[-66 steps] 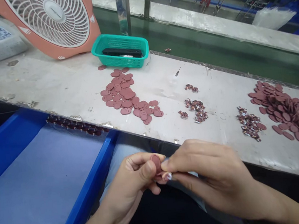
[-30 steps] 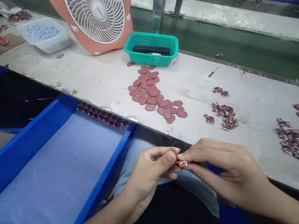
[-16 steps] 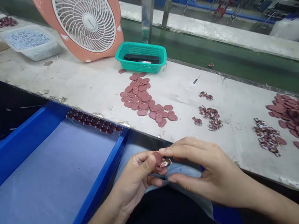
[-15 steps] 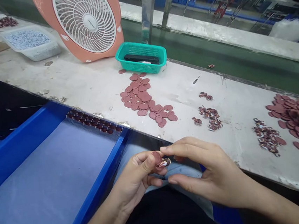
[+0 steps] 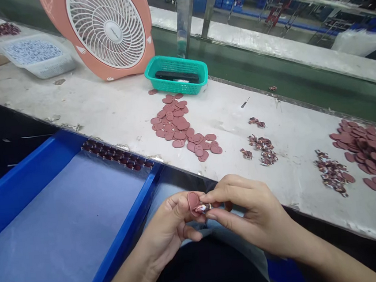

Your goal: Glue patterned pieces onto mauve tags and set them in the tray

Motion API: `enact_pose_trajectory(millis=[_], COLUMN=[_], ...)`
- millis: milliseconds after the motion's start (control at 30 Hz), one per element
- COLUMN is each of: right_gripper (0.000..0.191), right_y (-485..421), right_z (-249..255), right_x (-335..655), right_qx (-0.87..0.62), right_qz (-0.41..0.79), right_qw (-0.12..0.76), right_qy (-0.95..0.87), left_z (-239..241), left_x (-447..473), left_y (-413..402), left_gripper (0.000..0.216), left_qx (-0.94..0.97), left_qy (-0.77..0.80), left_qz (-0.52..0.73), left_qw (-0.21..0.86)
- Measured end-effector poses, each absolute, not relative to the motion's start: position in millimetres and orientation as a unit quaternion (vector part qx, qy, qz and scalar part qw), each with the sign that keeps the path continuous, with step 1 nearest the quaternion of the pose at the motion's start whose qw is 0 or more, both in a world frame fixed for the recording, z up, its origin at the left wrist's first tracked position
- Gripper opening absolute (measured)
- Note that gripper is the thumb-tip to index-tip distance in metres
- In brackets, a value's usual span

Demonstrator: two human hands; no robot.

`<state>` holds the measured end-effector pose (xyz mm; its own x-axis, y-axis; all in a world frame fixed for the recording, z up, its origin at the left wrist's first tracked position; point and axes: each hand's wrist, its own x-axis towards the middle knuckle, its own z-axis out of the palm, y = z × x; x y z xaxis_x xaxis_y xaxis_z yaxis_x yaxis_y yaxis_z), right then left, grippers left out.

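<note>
Low in front of the bench edge, my left hand (image 5: pixel 178 217) is closed on a reddish-brown oval piece (image 5: pixel 192 199) that looks like a thin disc. Against that oval lies a small brown, white and orange part (image 5: pixel 203 208), its exact kind too small to make out. The thumb and index finger of my right hand (image 5: pixel 247 206) pinch this small part from the right side. Similar loose ovals (image 5: pixel 181 124) are spread on the bench beyond my hands. Small dark parts (image 5: pixel 265 147) of the same look lie in clusters to their right.
A blue tray (image 5: pixel 60 228) at the left has rows of small dark pieces along its far end. On the bench (image 5: pixel 111 104) stand an orange fan (image 5: pixel 113 33), a green basket (image 5: pixel 178 86) and a white tub (image 5: pixel 49 68). More ovals (image 5: pixel 372 154) are heaped at the right. A thin pointed tool (image 5: pixel 244 103) lies farther back.
My right thumb and index finger have closed from a wide gap onto the small part. The oval in my left hand has tilted more upright.
</note>
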<state>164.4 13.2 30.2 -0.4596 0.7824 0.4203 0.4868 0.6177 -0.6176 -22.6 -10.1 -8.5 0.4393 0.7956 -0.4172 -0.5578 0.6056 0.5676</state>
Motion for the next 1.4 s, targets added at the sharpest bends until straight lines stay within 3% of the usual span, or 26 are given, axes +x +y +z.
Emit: enact_pose_trajectory(millis=[167,400,567,733,967,1200,1400], right_gripper=[0.019,0.025,0.022,0.021,0.019,0.019,0.017], right_y=[9.9,12.5,20.1,21.4,3.3,0.9,4.6], right_z=[23.3,0.8,-14.4,-18.7,-11.9,-34.7,-42.5], right_x=[156.2,126.4,107.4,91.6,103.2,114.2,120.3], right_qx=[-0.387,-0.355,-0.339,-0.328,-0.247,-0.293,-0.317], right_qz=[0.186,0.026,0.047,0.068,0.101,0.122,0.124], right_qw=[0.4,0.452,0.434,0.42,0.4,0.392,0.389], right_qy=[-0.81,-0.818,-0.833,-0.843,-0.877,-0.863,-0.856], left_z=[-14.3,-17.0,-22.1,-31.7,-70.8,-144.0,-165.8], left_x=[-24.1,-15.5,-23.1,-39.7,-117.2,-171.6,-166.5], left_y=[-11.8,-20.7,-14.0,-14.8,6.7,61.3,80.8], left_gripper=[0.067,0.034,0.025,0.031,0.044,0.021,0.028], left_qx=[0.148,0.202,0.222,0.191,0.284,0.422,0.469], left_qy=[0.364,0.473,0.521,0.571,0.729,0.806,0.82], left_qz=[0.44,0.593,0.601,0.589,0.461,0.243,0.12], left_qw=[0.807,0.619,0.564,0.539,0.418,0.337,0.305])
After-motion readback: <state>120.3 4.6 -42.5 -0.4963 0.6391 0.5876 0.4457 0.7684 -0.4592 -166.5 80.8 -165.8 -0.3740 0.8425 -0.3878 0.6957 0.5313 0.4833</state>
